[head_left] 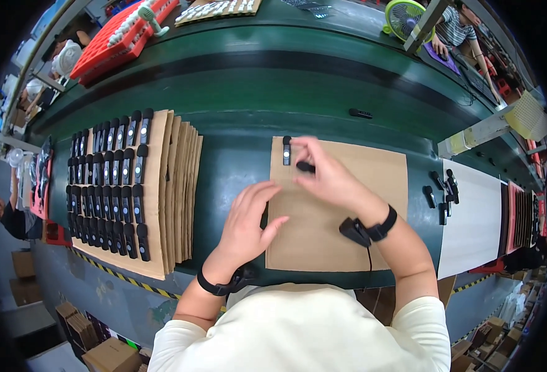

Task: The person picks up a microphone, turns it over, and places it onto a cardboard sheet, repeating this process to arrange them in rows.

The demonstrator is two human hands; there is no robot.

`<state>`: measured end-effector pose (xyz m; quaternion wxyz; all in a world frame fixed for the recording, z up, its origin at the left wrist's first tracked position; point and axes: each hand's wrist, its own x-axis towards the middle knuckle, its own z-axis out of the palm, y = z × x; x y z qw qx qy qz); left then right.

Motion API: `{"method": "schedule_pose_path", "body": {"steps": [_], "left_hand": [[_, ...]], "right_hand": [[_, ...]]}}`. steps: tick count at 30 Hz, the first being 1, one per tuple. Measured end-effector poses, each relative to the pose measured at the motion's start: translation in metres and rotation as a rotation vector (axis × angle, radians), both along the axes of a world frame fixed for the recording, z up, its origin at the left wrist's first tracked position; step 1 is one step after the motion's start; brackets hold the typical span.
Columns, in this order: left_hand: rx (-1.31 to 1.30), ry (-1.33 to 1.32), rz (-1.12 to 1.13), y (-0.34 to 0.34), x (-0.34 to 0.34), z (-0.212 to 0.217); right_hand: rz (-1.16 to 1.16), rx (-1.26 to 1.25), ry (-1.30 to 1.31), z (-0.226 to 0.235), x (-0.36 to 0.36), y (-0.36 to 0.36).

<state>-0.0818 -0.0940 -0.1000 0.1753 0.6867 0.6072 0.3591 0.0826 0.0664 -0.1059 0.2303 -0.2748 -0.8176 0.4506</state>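
A brown cardboard sheet [335, 235] lies in front of me on the green bench. Near its far left corner stands one small black microphone [286, 151] with a foam top and a round light spot. My right hand [323, 177] is just right of it, closed on a second black microphone [305, 167], mostly hidden by the fingers. At the sheet's left edge my left hand [247, 223] hovers, empty, thumb and fingers apart. Both wrists wear black straps with small devices.
Stacked cardboard sheets [182, 186] at left carry rows of black microphones [106, 186]. Several loose microphones [444, 192] lie at right beside a white board [472, 217]; another microphone [360, 113] lies farther back. A red crate [118, 43], a green fan [403, 22] and a seated person [462, 31] are beyond.
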Motion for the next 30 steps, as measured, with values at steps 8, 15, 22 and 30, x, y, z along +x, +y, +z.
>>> {"method": "schedule_pose_path", "body": {"steps": [8, 15, 22, 30], "left_hand": [[0.172, -0.150, -0.135, 0.014, 0.005, 0.024], [0.108, -0.403, -0.067, 0.007, 0.018, 0.032], [0.072, -0.223, -0.176, 0.011, 0.020, 0.031], [0.146, -0.331, -0.167, 0.008, 0.026, 0.034]], "right_hand": [[0.074, -0.092, 0.104, 0.039, 0.024, -0.070], [-0.035, -0.019, 0.151, 0.040, 0.053, -0.078], [-0.076, 0.025, 0.251, 0.042, 0.057, -0.081], [-0.076, -0.174, 0.284, 0.035, 0.063, -0.083]]}}
